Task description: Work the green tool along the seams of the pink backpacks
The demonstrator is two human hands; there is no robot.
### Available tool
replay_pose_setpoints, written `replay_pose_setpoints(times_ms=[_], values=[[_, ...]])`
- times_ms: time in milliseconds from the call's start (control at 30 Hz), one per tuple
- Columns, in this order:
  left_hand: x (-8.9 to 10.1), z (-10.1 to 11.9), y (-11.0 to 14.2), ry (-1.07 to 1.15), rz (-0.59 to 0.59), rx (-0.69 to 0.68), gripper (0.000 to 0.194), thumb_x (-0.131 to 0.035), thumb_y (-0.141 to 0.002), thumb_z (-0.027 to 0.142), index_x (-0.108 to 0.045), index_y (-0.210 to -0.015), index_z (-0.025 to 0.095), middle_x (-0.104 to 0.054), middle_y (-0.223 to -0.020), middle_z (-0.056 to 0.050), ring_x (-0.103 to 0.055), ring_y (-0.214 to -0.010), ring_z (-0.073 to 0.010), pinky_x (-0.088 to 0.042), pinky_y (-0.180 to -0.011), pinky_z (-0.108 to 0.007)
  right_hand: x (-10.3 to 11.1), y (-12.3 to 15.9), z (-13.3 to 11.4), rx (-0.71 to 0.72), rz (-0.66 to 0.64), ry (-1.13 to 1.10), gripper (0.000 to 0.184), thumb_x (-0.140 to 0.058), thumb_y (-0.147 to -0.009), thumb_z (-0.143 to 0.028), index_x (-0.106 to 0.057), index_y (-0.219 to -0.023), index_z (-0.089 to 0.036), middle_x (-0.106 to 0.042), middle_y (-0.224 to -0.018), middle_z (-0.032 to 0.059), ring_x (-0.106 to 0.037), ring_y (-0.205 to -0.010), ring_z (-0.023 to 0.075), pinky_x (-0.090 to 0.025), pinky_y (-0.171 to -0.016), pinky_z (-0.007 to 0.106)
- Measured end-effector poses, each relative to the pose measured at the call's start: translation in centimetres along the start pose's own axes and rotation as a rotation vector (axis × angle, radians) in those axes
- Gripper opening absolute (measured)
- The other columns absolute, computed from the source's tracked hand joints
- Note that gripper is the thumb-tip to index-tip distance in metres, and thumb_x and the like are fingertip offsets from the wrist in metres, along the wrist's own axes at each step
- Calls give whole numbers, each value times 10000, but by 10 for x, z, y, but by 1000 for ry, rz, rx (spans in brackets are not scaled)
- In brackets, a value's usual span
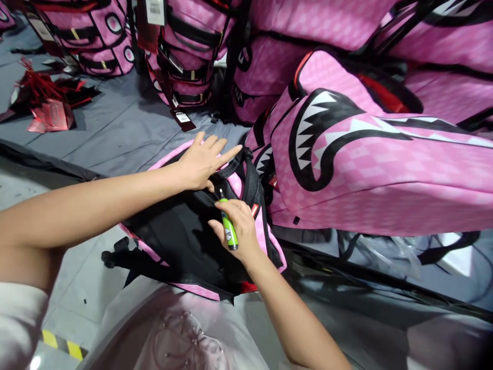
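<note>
At the lower middle of the frame, the right hand point(242, 228) is closed around a green marker pen point(230, 231), whose tip seems to be bare and points up the frame. Under it lies a black-and-pink backpack point(173, 236), in the centre, with its black back side upward. The left hand point(200, 163) is flat with spread fingers, grips nothing, and appears to rest on the upper part of this backpack. So the bag is laid out and the pen is ready, I judge; no pen mark can be made out on the fabric, and the work on it looks unfinished. Farther, at the right, a pink shark-mouth backpack point(370, 174) lies on the bench point(108, 139). Loose hang tags point(52, 110) are heaped in the upper left, and tagged pink bags point(196, 31) stand along the top.
</note>
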State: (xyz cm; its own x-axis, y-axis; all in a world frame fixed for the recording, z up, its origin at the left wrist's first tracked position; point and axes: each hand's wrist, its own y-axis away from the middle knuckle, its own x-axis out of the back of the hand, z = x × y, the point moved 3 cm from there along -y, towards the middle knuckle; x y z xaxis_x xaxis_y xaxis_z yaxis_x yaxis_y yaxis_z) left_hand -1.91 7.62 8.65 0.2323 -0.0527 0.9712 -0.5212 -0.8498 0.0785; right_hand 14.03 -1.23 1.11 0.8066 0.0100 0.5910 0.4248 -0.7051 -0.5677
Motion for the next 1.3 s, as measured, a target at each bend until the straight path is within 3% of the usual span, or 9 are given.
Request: replay_pose_setpoints(times_ms=[133,267,333,500,600,700,867,1000,1300], values=[[3,6,12,51,23,8,1191,-872,-749,335,-87,-1636,220,-127,-1710,-163,-149,-1552,-389,-103,-1241,-655,0,-4,15,2,-20,-80,361,-592,-987,-506,-641,-1199,-218,-740,-1068,105,-665,-992,261,-526,-872,422],[-6,6,10,34,-9,37,1226,-874,-739,327,-52,-1640,208,-113,-1704,-198,-260,-1500,-422,-221,-1202,-633,-5,-4,22,-151,9,-161,415,-565,-992,-475,-524,-1307,-208,-752,-1049,98,-691,-978,269,-538,-860,437],[-11,5,5,14,-45,33,1243,-879,-728,340,-53,-1642,173,-136,-1687,-240,-322,-1456,-446,-260,-1176,-626,-6,-7,25,-214,12,-145,374,-618,-956,-446,-544,-1240,-213,-754,-1014,89,-712,-925,261,-558,-820,414],[-7,6,6,21,-45,24,1023,-777,-826,303,-165,-1629,143,-194,-1676,-229,-342,-1445,-421,-255,-1187,-606,5,-22,23,-109,-46,-80,162,-687,-916,-345,-683,-1025,-226,-774,-959,61,-712,-843,216,-583,-788,350],[-6,5,9,29,-53,69,1007,-777,-842,318,-166,-1630,173,-117,-1702,-201,-216,-1524,-398,-211,-1217,-616,14,-31,21,-121,-166,-106,220,-673,-934,-364,-718,-1099,-227,-787,-997,56,-709,-875,220,-583,-833,373],[-8,-1,10,23,-62,205,1114,-842,-794,422,-146,-1637,212,-8,-1715,-192,-61,-1555,-441,-191,-1186,-710,19,-40,19,-174,-242,-137,223,-631,-957,-362,-741,-1098,-229,-789,-1031,51,-718,-940,225,-581,-870,380],[-6,-8,11,95,-86,237,1053,-785,-828,430,-134,-1636,252,-69,-1711,-188,-300,-1435,-484,-329,-1099,-664,17,-55,19,-196,-332,-105,186,-659,-890,-251,-717,-1063,-212,-778,-1025,48,-725,-897,216,-575,-833,358],[-4,-11,13,115,-99,175,1041,-714,-857,468,-55,-1638,269,-65,-1710,-184,-300,-1418,-493,-318,-1096,-660,19,-61,21,-132,-409,-97,187,-700,-861,-204,-715,-1047,-211,-773,-980,39,-732,-859,210,-574,-781,336],[-8,-14,14,90,-71,184,1023,-732,-844,467,-109,-1634,282,-112,-1704,-172,-335,-1398,-458,-351,-1078,-605,15,-63,23,-30,-426,-109,279,-680,-871,-134,-755,-1110,-255,-789,-1085,24,-733,-965,214,-608,-857,361]])
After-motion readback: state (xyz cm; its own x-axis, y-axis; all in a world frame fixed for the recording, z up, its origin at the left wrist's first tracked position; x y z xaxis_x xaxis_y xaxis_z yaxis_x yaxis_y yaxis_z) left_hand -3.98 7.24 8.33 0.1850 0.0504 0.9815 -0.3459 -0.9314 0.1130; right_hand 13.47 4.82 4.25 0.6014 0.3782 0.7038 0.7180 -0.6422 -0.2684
